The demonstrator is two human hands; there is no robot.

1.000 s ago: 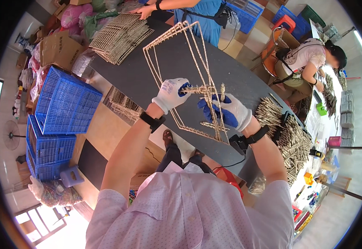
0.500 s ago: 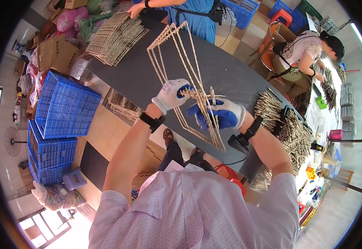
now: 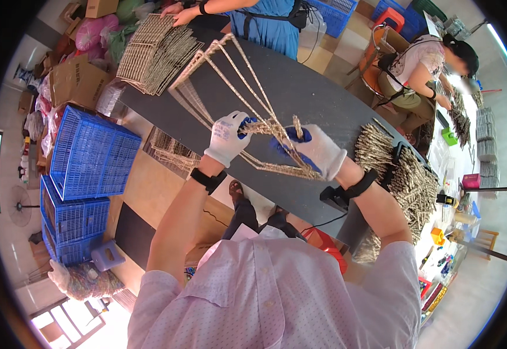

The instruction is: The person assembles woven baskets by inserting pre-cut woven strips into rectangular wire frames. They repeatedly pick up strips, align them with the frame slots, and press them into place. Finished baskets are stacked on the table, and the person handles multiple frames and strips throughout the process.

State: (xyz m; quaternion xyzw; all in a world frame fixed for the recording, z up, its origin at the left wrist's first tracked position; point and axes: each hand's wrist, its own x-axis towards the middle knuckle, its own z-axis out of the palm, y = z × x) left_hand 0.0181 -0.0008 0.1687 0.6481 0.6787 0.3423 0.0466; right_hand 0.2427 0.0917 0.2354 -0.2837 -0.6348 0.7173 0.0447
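Over the middle of the dark table, left hand, gloved: fingers clamped on the bunched crossbar of a rod frame. Right hand, also gloved: fingers curled round the frame's lower rods, fingertips partly hidden; a short stub stands upright beside them.

Edges: the table's near edge passes below both wrists. Dark surface stretches from the frame to the table's far edge, and from the right hand toward the table's right end. Whether any lower rod touches the tabletop: cannot tell.

Orientation: long axis slants across the table; the upper end points toward the far edge and left end, the lower corner toward the near edge at the right hand. Left-pointing rods blurred.

Surface: matt grey, pale specks. On the table's left end, a stack of frames under a co-worker's hands; on its right end, a rod pile. Left of the table, blue crates. Beyond its far right edge, a seated worker leans over a white worktop.
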